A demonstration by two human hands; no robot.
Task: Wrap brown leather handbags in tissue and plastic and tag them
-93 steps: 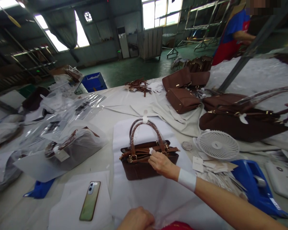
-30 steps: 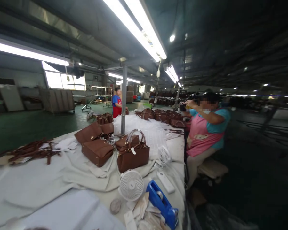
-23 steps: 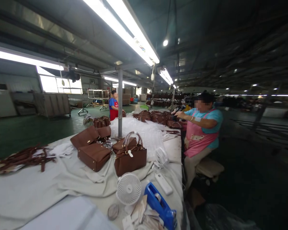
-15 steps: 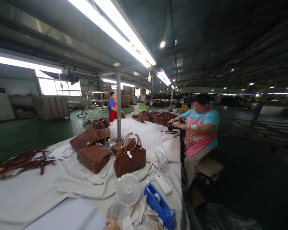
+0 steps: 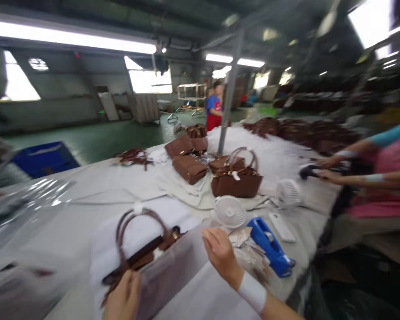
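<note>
A brown handbag [image 5: 143,258] with upright looped handles stands at the near edge of the table, a translucent whitish sheet [image 5: 173,271] over its near side. My left hand [image 5: 123,295] is closed at the bag's left end, its fingertips on the bag and sheet edge. At the sheet's upper right corner is my right hand [image 5: 222,255], fingers pressed together on the sheet, a white band round the wrist. White paper [image 5: 200,298] lies under and in front of the bag. The bag's lower part is hidden.
Right of my right hand are a white fan [image 5: 230,212], a blue tape dispenser [image 5: 270,246] and paper scraps. More brown bags [image 5: 236,182] stand beyond, near a metal post [image 5: 231,89]. A person's arms [image 5: 360,178] reach in at the right.
The view has swung left and down. Both my hands and the brown handbag with its sheet now show; earlier only a few fingers showed at the bottom edge.
</note>
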